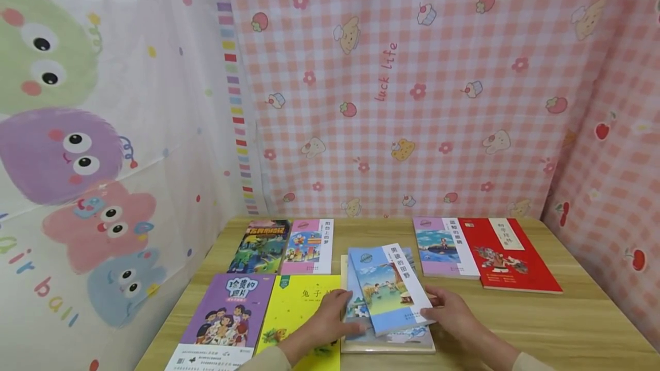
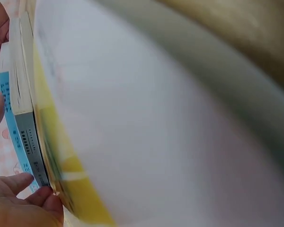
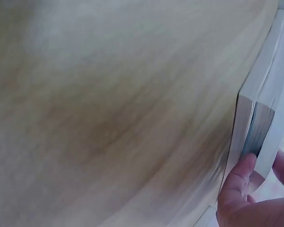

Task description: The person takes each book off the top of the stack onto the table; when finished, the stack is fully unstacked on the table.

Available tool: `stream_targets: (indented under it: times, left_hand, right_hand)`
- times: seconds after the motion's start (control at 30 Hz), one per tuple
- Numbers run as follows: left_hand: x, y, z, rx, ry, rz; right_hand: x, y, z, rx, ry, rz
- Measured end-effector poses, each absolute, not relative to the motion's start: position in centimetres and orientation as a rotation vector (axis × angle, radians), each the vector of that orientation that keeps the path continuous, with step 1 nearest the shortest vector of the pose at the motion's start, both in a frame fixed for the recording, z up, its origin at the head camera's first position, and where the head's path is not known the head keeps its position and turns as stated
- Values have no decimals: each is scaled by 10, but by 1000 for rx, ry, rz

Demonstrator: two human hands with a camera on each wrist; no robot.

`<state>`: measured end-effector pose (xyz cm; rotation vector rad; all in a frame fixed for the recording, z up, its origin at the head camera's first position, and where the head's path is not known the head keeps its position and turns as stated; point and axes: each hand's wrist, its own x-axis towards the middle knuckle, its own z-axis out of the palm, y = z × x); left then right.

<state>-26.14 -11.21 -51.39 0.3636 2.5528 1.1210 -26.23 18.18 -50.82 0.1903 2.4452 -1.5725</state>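
A blue book (image 1: 387, 291) with a white strip, its cover showing children in a field, lies at a slant on a grey-blue book (image 1: 356, 302). Beneath them is a pale-edged book (image 1: 392, 349). My left hand (image 1: 335, 319) holds the grey-blue book by its spine side, thumb over the cover; in the left wrist view, fingers (image 2: 23, 182) touch the lower spines. On the other side, my right hand (image 1: 454, 314) grips the blue book's right edge. The right wrist view shows the thumb (image 3: 239, 182) against the page edges (image 3: 262, 120).
Left of the stack lie a yellow book (image 1: 304, 314), a purple book (image 1: 229, 308), a dark green book (image 1: 260, 248) and a pink book (image 1: 304, 248). Behind right are another pink book (image 1: 443, 251) and a red book (image 1: 515, 262). Patterned cloth (image 1: 402, 102) surrounds the wooden table (image 1: 577, 325).
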Motion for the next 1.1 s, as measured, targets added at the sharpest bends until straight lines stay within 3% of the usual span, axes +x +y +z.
stream_targets:
  times: [1.1]
  left_hand:
    - [-262,-120,-507,406,2553,1040]
  right_hand:
    - [-229,210,-489,363,2071,-1778]
